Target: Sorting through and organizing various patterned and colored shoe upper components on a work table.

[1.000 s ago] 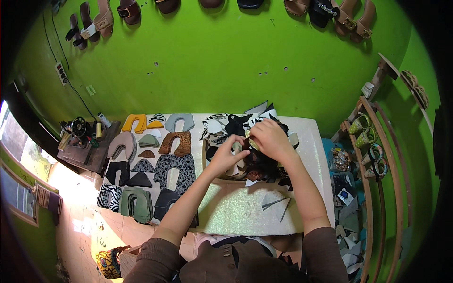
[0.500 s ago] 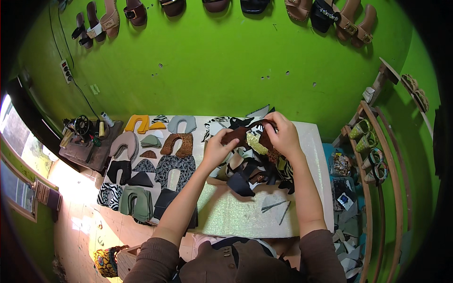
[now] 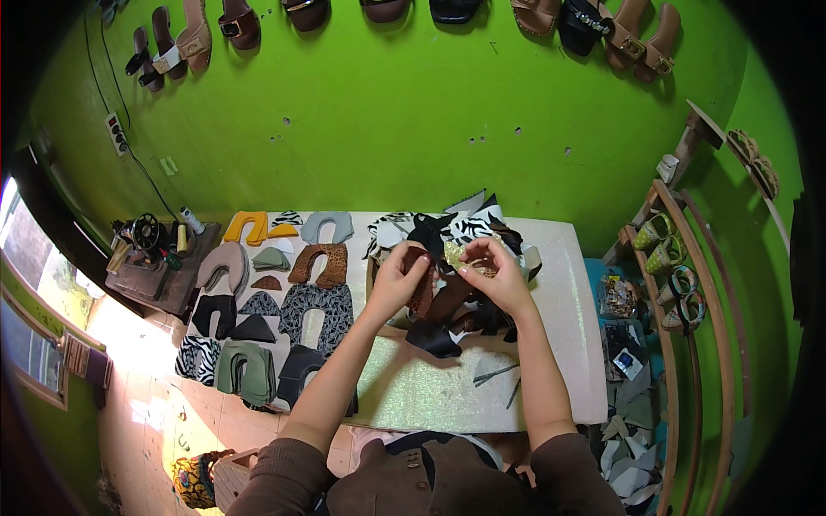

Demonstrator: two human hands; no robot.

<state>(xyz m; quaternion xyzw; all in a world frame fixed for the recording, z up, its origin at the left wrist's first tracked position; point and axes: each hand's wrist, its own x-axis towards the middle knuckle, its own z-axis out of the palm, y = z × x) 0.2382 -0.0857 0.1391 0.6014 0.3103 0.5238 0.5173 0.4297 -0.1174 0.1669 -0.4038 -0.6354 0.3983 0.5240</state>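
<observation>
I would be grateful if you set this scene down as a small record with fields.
Left hand: holds a brown piece
Right hand: seems to touch a glittery gold piece
Below both hands: heap of mixed scraps
Surface: pale, glittery table
Left of the heap: U-shaped pieces in several colours and patterns
Wall: green, sandals along its top

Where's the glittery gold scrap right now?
In the head view, just right of centre, the glittery gold scrap is at the right hand, over the heap of scraps.

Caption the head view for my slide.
Left hand holding brown scrap, right hand touching shiny gold scrap, over a scrap pile.
</observation>
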